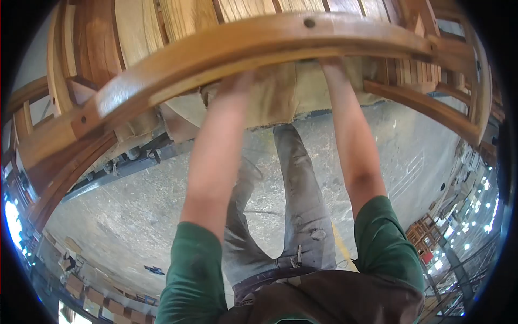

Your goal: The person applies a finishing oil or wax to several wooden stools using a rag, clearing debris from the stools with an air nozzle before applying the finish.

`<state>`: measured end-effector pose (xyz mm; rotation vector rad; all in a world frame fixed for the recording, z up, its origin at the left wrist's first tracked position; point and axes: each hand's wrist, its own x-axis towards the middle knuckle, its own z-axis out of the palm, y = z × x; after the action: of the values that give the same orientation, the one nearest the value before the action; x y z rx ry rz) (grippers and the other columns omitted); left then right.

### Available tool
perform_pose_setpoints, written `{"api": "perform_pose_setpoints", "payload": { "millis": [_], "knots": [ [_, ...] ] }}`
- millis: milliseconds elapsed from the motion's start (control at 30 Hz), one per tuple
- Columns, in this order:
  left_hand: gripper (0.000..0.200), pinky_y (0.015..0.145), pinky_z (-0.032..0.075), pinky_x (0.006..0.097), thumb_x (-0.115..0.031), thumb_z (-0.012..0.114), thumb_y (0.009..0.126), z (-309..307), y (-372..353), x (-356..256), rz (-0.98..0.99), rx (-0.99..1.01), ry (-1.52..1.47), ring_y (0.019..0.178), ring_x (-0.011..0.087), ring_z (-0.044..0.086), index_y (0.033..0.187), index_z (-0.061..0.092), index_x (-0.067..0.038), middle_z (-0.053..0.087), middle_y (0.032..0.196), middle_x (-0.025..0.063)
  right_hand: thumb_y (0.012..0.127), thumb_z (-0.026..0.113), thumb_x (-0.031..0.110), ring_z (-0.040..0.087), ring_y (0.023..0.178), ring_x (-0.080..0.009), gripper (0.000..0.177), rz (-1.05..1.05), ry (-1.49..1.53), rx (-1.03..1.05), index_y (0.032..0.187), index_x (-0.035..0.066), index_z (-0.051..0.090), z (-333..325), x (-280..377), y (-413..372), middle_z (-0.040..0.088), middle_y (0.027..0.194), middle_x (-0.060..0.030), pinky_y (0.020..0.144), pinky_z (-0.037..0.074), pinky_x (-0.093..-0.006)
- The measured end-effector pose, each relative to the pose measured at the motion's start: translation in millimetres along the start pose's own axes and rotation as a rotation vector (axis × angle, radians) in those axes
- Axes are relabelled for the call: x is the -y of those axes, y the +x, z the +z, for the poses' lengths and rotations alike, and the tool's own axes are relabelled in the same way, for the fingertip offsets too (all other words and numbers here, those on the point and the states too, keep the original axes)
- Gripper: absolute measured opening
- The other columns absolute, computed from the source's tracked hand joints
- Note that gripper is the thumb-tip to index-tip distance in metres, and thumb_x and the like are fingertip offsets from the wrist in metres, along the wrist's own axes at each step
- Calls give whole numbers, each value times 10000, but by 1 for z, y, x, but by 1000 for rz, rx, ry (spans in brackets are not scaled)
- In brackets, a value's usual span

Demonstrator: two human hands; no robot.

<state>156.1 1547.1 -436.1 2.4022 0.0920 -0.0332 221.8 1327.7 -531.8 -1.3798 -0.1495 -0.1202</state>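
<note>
A large piece of slatted wooden furniture (259,35) fills the top of the view, with a curved, varnished rail across its near side and a dark round hole in that rail. Both of my forearms reach forward and pass under this rail. The rail hides my left hand and my right hand, so their fingers and anything they hold cannot be seen. Beneath the rail, between my forearms, hangs a tan cloth or padded cover (278,97) with a ragged lower edge. My left forearm looks blurred.
Below the cover runs a dark metal beam (116,175) on the concrete floor (145,200). More slatted wooden furniture (431,105) stands at the right. A small wooden frame (423,235) is at the lower right, and boxes (94,296) line the lower left.
</note>
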Motion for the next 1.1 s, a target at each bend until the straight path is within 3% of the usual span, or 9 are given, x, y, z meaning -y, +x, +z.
{"api": "perform_pose_setpoints", "payload": {
  "millis": [100,367,433,667,733,800,933,1000,1100],
  "knots": [
    [253,856,477,400,-227,603,915,27,37,3,-23,-35,-1,864,237,628,1057,675,-31,680,906,146,955,487,320,574,1188,-308,396,9,-143,43,1261,76,547,9,12,-2,616,1234,-165,967,474,-428],
    [238,798,480,388,-212,602,921,-19,-39,35,-89,-119,0,806,210,609,1038,673,-18,666,847,127,959,470,336,564,1202,-316,408,20,-523,154,1270,88,563,54,98,-74,610,1258,-156,966,462,-456],
    [234,784,480,385,-208,602,922,-59,-106,47,-87,-123,-6,792,204,605,1033,672,-14,663,832,123,960,466,340,561,1205,-318,411,21,-630,158,1272,92,566,78,110,-98,609,1265,-153,966,459,-464],
    [224,741,483,376,-197,602,926,-96,-163,55,-100,-76,-72,749,184,590,1018,670,-4,652,788,109,964,451,355,552,1217,-326,423,88,-1058,176,1279,103,580,186,33,-108,604,1286,-145,965,448,-489],
    [214,571,388,323,-174,589,948,-119,-162,39,-696,323,-222,607,114,451,959,661,27,508,626,43,965,446,359,550,1221,-328,427,66,-1180,191,1281,106,584,206,1,-92,603,1292,-143,965,445,-496],
    [223,554,382,341,-182,588,945,-112,-187,41,-732,278,-320,568,148,452,918,646,32,507,591,74,966,442,363,548,1224,-330,431,65,-1283,224,1283,109,587,219,-31,-84,602,1299,-140,965,442,-503],
    [222,517,356,335,-159,570,951,-124,-254,44,-742,221,-348,538,130,410,868,619,41,444,550,75,968,433,371,543,1231,-334,440,38,-1467,257,1287,115,595,94,-53,-20,599,1311,-136,965,436,-518],
    [225,514,347,329,-157,568,952,-134,-292,50,-762,189,-385,543,122,393,860,614,43,428,554,65,970,429,376,540,1234,-336,444,20,-1561,247,1289,119,599,94,-85,19,598,1317,-133,965,433,-525],
    [227,512,329,316,-152,564,953,-147,-343,55,-774,98,-439,562,107,363,845,602,44,405,567,48,971,423,382,536,1239,-339,451,-35,-1717,207,1292,123,604,130,-48,-3,596,1326,-130,964,428,-536]
  ]
}}
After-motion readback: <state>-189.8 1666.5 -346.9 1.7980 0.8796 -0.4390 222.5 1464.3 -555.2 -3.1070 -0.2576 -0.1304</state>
